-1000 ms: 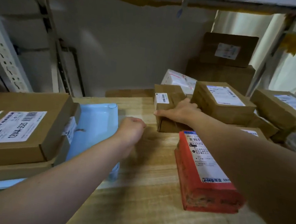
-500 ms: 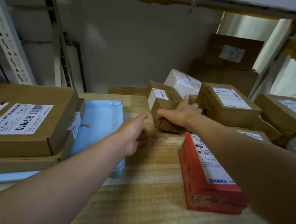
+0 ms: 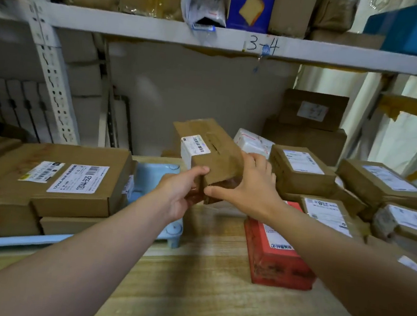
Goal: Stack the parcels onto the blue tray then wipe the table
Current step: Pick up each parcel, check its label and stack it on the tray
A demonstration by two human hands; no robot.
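Observation:
A small brown cardboard parcel (image 3: 210, 153) with a white barcode label is lifted off the wooden table (image 3: 201, 293), tilted. My left hand (image 3: 182, 191) grips its near left corner and my right hand (image 3: 249, 188) holds its right side. The blue tray (image 3: 152, 177) lies to the left. Flat brown parcels (image 3: 71, 182) are stacked on it and hide most of it. A red parcel (image 3: 277, 252) lies on the table under my right forearm.
Several brown labelled parcels (image 3: 301, 170) and a white one (image 3: 253, 142) crowd the right and back of the table. Two bigger boxes (image 3: 308, 127) stand against the back wall. A shelf (image 3: 164, 31) loaded with packages hangs overhead; a perforated upright (image 3: 53, 79) is at left.
The small brown parcel has risen off the table and tilted. My left hand reached over and took hold of it. The view tilted up, showing the upper shelf.

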